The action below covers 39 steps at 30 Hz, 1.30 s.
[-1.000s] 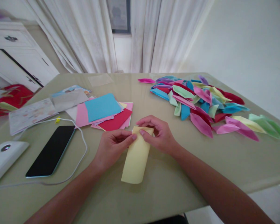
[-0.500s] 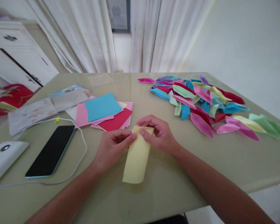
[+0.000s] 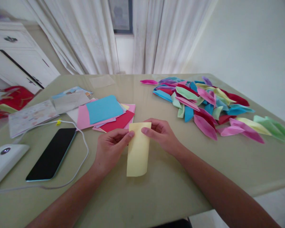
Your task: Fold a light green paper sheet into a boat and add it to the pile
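A pale yellow strip of paper (image 3: pixel 138 155) hangs between my two hands, its long side pointing toward me above the table. My left hand (image 3: pixel 112 145) pinches its upper left edge between thumb and fingers. On the upper right edge, my right hand (image 3: pixel 162 134) grips it, thumb lying on the front face and fingers mostly behind. Just beyond my left hand lies a stack of coloured sheets, with a blue sheet (image 3: pixel 104 109) on top and a red sheet (image 3: pixel 120 122) near it.
Several folded paper pieces (image 3: pixel 205 122) in many colours are heaped at the right. To the left lie a black-screened phone (image 3: pixel 52 153), a white cable (image 3: pixel 87 147), a white device (image 3: pixel 7 161) and a printed sheet (image 3: pixel 33 116). The table (image 3: pixel 123 205) reaches toward curtains (image 3: pixel 85 38).
The yellow strip has moved slightly up the picture and stands straighter. My left hand has shifted a little left and up, and my right thumb has moved slightly up and left on the paper.
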### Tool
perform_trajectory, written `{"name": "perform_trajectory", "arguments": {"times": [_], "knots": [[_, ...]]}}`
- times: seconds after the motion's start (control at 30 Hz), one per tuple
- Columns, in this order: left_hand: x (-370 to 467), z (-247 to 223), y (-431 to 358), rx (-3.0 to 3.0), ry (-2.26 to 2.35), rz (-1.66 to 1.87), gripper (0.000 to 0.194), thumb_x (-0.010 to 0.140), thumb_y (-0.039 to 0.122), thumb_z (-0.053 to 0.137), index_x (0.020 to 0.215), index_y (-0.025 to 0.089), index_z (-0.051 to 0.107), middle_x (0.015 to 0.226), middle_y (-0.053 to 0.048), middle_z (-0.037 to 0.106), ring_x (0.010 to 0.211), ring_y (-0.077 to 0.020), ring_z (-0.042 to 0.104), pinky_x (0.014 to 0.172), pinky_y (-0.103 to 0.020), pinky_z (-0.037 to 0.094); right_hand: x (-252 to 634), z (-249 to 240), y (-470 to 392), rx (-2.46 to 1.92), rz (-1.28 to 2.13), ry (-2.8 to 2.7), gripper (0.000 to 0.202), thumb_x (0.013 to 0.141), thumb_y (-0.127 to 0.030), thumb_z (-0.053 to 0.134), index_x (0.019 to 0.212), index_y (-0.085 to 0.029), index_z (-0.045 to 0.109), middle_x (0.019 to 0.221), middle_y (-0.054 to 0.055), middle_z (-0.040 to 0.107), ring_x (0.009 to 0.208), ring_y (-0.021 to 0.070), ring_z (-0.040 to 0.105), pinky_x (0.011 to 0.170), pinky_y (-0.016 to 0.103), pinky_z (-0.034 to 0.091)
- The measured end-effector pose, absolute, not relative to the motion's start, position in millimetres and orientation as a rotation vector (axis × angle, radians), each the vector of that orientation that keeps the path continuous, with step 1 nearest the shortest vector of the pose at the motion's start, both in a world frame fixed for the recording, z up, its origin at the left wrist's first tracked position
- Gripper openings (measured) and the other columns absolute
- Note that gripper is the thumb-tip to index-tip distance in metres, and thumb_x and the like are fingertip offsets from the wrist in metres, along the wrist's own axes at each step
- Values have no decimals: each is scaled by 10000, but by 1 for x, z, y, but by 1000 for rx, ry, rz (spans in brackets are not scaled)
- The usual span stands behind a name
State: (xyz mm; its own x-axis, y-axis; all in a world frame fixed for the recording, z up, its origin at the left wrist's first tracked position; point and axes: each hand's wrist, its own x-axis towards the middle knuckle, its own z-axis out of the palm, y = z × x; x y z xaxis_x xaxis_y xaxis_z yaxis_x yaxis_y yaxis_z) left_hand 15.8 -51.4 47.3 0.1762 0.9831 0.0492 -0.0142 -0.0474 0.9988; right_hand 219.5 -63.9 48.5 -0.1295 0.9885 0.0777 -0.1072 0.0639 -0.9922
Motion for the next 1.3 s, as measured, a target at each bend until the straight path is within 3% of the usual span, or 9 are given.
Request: {"name": "perform_trajectory", "arguments": {"times": [0.07, 0.17, 0.37, 0.67, 0.9, 1.0, 1.1, 1.2, 1.3], "knots": [[16, 48, -51, 1329, 1081, 1141, 144, 800, 348, 877, 859, 216, 867, 818, -45, 841, 695, -178, 769, 617, -228, 610, 219, 46, -61, -1112, 1255, -1243, 367, 878, -498, 811, 752, -163, 729, 690, -3, 617, 648, 125, 534, 604, 255, 427], [17, 48, -50, 1334, 1127, 1138, 155, 812, 361, 865, 862, 214, 870, 830, -56, 844, 682, -183, 760, 608, -241, 601, 220, 42, -58, -1189, 1156, -1232, 443, 874, -556, 799, 685, -166, 708, 615, -26, 505, 611, 117, 424, 564, 267, 318], [15, 49, -49, 1331, 1127, 1123, 202, 797, 409, 877, 831, 210, 867, 785, -60, 830, 646, -191, 734, 573, -256, 570, 221, 42, -61, -1118, 1148, -1256, 522, 940, -596, 709, 634, -184, 616, 635, -23, 467, 623, 127, 402, 600, 286, 327], [13, 44, -47, 1315, 1119, 1145, 229, 811, 432, 881, 863, 209, 862, 833, -62, 836, 672, -182, 729, 594, -253, 564, 220, 42, -61, -1053, 1264, -1217, 419, 939, -557, 717, 765, -176, 731, 733, 7, 591, 707, 148, 506, 675, 285, 411], [8, 34, -41, 1218, 1111, 1178, 294, 827, 465, 879, 923, 189, 845, 891, -75, 832, 760, -197, 747, 680, -270, 583, 224, 51, -61, -1128, 1231, -1407, 432, 970, -506, 690, 695, -173, 693, 684, -9, 586, 671, 137, 504, 663, 275, 409], [7, 36, -37, 1161, 991, 1104, 366, 849, 477, 859, 1098, 212, 816, 1028, -93, 831, 878, -226, 770, 780, -311, 606, 227, 51, -62, -1150, 1261, -1487, 436, 981, -517, 672, 722, -167, 697, 693, -4, 594, 666, 138, 503, 645, 275, 402], [7, 42, -37, 1279, 945, 1084, 482, 806, 430, 898, 1241, 256, 782, 1154, -96, 815, 1015, -245, 759, 870, -323, 595, 227, 52, -64, -1157, 1312, -1686, 488, 994, -541, 647, 679, -168, 643, 633, -29, 478, 604, 114, 403, 572, 266, 318], [8, 45, -40, 1495, 984, 931, 269, 757, 393, 923, 962, 230, 861, 911, -66, 822, 820, -224, 735, 734, -283, 565, 222, 54, -69, -1134, 1301, -1859, 558, 1008, -563, 613, 613, -177, 535, 599, -48, 330, 572, 98, 293, 522, 269, 211], [6, 45, -42, 1544, 1020, 929, 189, 816, 412, 868, 798, 225, 847, 747, -30, 773, 674, -181, 661, 620, -254, 497, 220, 56, -70, -1124, 1341, -1838, 575, 1009, -584, 602, 610, -178, 524, 593, -50, 330, 564, 96, 294, 508, 265, 213]]}}
